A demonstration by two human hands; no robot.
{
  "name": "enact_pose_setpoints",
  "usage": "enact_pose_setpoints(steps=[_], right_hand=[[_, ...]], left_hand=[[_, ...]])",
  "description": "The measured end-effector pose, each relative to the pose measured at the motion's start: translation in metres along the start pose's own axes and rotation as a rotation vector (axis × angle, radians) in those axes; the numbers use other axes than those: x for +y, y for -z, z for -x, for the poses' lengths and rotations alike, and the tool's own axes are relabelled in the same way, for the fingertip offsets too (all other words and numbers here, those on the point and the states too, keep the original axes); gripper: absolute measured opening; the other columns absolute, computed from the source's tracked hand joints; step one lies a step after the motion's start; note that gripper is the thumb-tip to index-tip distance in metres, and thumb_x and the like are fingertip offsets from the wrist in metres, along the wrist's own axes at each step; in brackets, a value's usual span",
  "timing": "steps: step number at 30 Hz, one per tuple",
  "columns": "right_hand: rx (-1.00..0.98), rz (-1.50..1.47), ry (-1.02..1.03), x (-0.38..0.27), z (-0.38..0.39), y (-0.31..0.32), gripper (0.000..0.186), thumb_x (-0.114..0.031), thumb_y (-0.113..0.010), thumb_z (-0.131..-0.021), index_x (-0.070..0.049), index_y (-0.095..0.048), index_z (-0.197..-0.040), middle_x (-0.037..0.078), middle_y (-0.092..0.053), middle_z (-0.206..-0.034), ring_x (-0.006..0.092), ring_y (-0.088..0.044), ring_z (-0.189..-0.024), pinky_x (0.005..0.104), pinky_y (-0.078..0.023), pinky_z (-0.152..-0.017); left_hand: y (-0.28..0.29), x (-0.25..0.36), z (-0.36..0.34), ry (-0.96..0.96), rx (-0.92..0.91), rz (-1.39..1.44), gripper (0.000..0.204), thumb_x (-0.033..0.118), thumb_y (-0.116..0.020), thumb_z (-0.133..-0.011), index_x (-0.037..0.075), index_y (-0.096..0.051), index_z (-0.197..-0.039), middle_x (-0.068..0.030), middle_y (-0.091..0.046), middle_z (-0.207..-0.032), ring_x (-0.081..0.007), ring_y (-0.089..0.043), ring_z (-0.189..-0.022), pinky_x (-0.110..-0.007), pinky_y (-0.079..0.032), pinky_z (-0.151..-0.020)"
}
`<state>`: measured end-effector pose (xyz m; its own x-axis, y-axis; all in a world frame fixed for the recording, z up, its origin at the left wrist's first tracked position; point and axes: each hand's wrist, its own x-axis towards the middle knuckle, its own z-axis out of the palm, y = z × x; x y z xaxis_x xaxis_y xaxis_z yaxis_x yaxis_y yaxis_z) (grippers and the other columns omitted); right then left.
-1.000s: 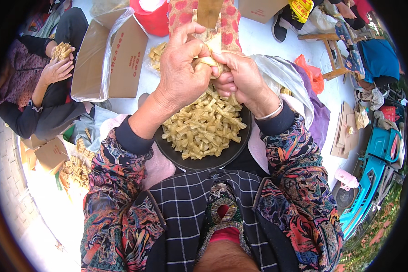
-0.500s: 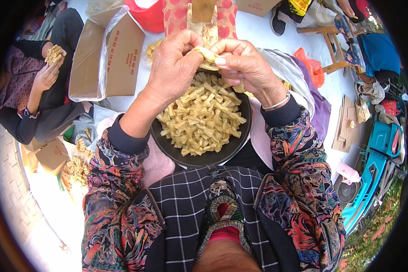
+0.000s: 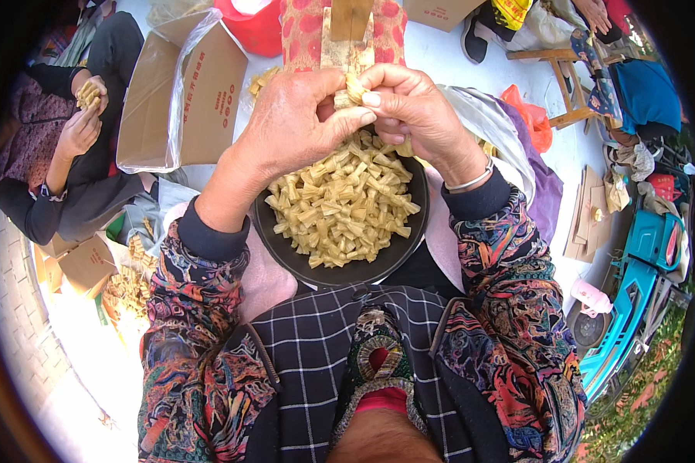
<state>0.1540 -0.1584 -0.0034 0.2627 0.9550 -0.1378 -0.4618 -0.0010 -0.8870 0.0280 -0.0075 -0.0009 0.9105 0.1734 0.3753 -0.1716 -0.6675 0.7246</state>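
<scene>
Above the far edge of a round black pan (image 3: 338,275), both hands meet at a small, pale yellow knotted strip (image 3: 354,90) that looks like tofu skin. My left hand (image 3: 289,119) is closed on its left side, thumb stretched toward the right fingers. Thumb and forefinger of my right hand (image 3: 425,112) pinch the other side, and a bit of pale strip shows under its curled fingers. Beneath my hands, the pan holds a heap of similar knotted pieces (image 3: 344,201). It rests on pink cloth (image 3: 266,289) over my lap.
Beyond my hands stands a wooden post (image 3: 350,21) on a board over red-dotted cloth. A cardboard box (image 3: 208,96) with plastic lining is at the left, near a person (image 3: 81,131) holding similar pieces. At the right are purple cloth (image 3: 547,185), a wooden stool (image 3: 567,112) and a teal cart (image 3: 633,278).
My hands have come slightly nearer to me. The strip between them now looks more tightly knotted, and my left thumb has straightened toward the right hand.
</scene>
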Motion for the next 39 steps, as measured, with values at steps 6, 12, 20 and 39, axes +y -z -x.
enact_pose_setpoints(steps=[6,12,20,39], right_hand=[[0.031,0.181,0.122,-0.023,0.011,0.001,0.018,-0.018,-0.067,-0.087,-0.001,-0.063,-0.09,-0.006,-0.05,-0.063,0.0008,-0.038,-0.052,0.0176,-0.028,-0.042],[0.131,0.531,0.181,-0.032,0.022,0.023,0.017,-0.016,-0.068,-0.086,0.0,-0.069,-0.083,-0.004,-0.057,-0.066,0.0022,-0.049,-0.06,0.017,-0.037,-0.051],[0.073,0.795,0.211,-0.005,0.007,0.004,0.016,-0.015,-0.067,-0.084,0.0,-0.067,-0.079,-0.002,-0.055,-0.06,0.0049,-0.047,-0.059,0.0235,-0.04,-0.053],[0.618,1.169,0.477,-0.013,-0.066,0.032,0.017,-0.018,-0.059,-0.084,-0.004,-0.065,-0.079,0.015,-0.063,-0.065,0.0314,-0.064,-0.063,0.0393,-0.05,-0.06]], left_hand=[[0.01,0.006,0.004,0.448,-0.12,1.417,0.033,0.025,-0.053,-0.094,0.006,-0.05,-0.067,0.0028,-0.037,-0.047,-0.0114,-0.044,-0.039,-0.024,-0.035,-0.037],[0.02,0.001,0.007,0.336,-0.175,1.006,0.036,0.03,-0.056,-0.093,0.005,-0.055,-0.068,-0.0012,-0.044,-0.049,-0.0138,-0.05,-0.043,-0.022,-0.041,-0.043],[0.002,0.005,0.008,0.002,-0.231,-0.162,0.027,0.032,-0.06,-0.088,0.007,-0.06,-0.098,-0.0144,-0.059,-0.08,-0.0352,-0.059,-0.077,-0.042,-0.048,-0.068],[-0.004,-0.058,-0.051,0.256,0.238,-0.335,0.024,0.035,-0.064,-0.085,0.019,-0.066,-0.103,-0.0096,-0.067,-0.075,-0.0307,-0.066,-0.075,-0.042,-0.051,-0.066]])
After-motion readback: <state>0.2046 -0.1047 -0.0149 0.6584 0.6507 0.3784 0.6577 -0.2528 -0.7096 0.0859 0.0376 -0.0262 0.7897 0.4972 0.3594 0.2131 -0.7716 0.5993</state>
